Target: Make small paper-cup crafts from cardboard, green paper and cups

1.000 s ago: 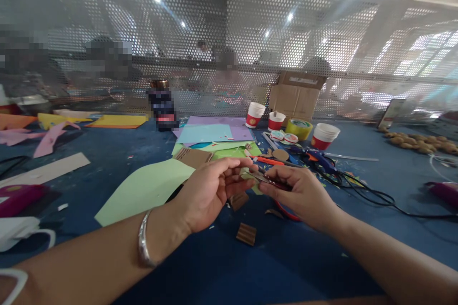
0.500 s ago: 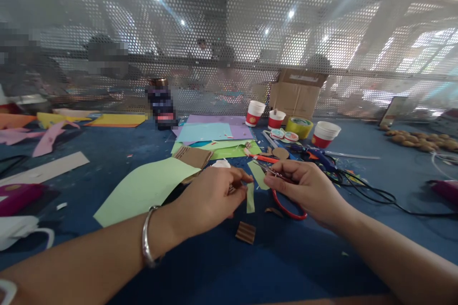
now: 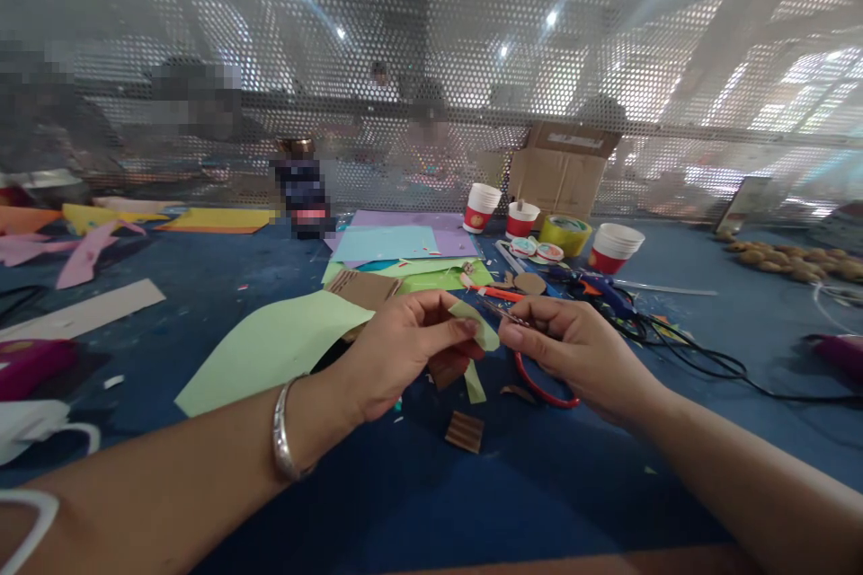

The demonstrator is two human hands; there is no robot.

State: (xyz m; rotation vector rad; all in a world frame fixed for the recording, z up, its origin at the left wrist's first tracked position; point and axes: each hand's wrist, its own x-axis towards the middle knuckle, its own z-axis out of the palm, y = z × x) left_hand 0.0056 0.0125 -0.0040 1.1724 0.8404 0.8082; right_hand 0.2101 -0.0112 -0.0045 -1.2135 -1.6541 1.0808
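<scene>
Pinched between the thumb and fingers of my left hand (image 3: 411,346) is a small light green paper piece (image 3: 482,328). My right hand (image 3: 573,346) grips a pair of red-handled scissors (image 3: 547,393), with the blades (image 3: 500,312) pointing left toward that paper. A narrow green paper strip (image 3: 475,384) shows just below the held piece. Under my left fingers is a brown cardboard scrap (image 3: 448,371), partly hidden. Nearer to me lies a small corrugated cardboard square (image 3: 465,431). A large curved green sheet (image 3: 270,346) lies beside my left forearm.
Purple (image 3: 418,220) and light blue sheets (image 3: 384,243) are stacked ahead. Behind them stand paper cups (image 3: 481,208), a tape roll (image 3: 564,236) and a cardboard box (image 3: 563,171). A blue glue gun (image 3: 607,295) trails black cable at right. A perforated screen (image 3: 378,36) borders the table.
My left hand has picked up the light green paper piece that lay near the scissors' tips and turned its fingers upward. My right hand stays nearly still with the scissors.
</scene>
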